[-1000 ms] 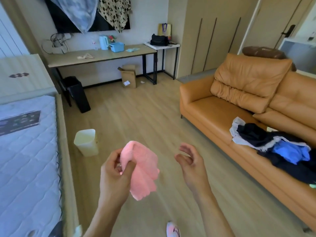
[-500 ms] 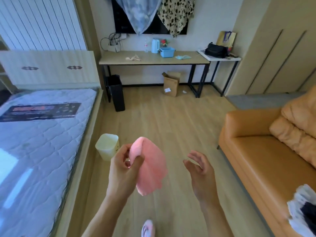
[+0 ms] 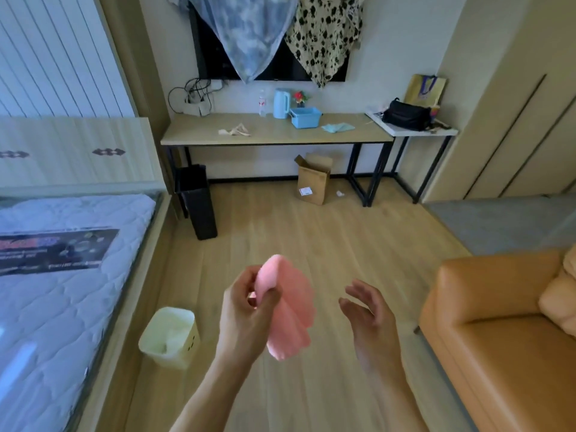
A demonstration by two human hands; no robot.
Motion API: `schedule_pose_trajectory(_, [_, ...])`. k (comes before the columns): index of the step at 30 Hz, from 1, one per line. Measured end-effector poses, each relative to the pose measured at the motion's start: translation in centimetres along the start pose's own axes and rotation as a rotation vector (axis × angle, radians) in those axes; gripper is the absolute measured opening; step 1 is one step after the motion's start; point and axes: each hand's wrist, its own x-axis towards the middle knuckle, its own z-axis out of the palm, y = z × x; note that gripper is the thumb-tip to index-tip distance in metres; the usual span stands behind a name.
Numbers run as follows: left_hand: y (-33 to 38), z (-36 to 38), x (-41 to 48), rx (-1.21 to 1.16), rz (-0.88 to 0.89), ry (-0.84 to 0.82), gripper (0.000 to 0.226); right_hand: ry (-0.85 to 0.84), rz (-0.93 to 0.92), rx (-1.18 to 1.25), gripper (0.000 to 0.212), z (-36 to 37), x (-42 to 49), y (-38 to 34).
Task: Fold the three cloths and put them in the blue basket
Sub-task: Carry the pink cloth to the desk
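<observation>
A folded pink cloth (image 3: 291, 310) hangs in front of me, pinched at its top by my left hand (image 3: 246, 310). My right hand (image 3: 369, 316) is held up to the right of the cloth with fingers apart and nothing in it. The blue basket (image 3: 304, 117) stands on the long wooden desk (image 3: 274, 134) against the far wall. A light blue cloth (image 3: 337, 127) lies flat on the desk just right of the basket. A pale crumpled cloth (image 3: 234, 131) lies on the desk further left.
A mattress (image 3: 62, 291) fills the left side, an orange sofa (image 3: 498, 332) the right. On the floor stand a cream bin (image 3: 170, 338), a black bin (image 3: 198, 202) and an open cardboard box (image 3: 313, 179). A kettle (image 3: 281, 103) is beside the basket.
My view has swung left, away from the sofa's pile of clothes and toward the desk, which is larger in view. My left hand still holds the pink cloth; my right hand stays open.
</observation>
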Motion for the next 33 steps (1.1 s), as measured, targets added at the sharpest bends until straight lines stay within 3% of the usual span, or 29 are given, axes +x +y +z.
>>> schedule_pose_trajectory(10, [-4.4, 8.1, 23.9, 0.034, -0.011, 0.073, 0.022, -0.083, 0.018, 0.049, 0.035, 6.5, 28.1, 3.3])
schedule_pose_trajectory(21, [-2.7, 12.6, 51.7, -0.01, 0.039, 0.253, 0.023, -0.267, -0.047, 0.027, 0.038, 16.3, 57.7, -3.2])
schedule_pose_trajectory(33, [-7.7, 15.1, 85.3, -0.027, -0.003, 0.163, 0.024, -0.194, -0.02, -0.034, 0.037, 29.6, 86.0, -3.7])
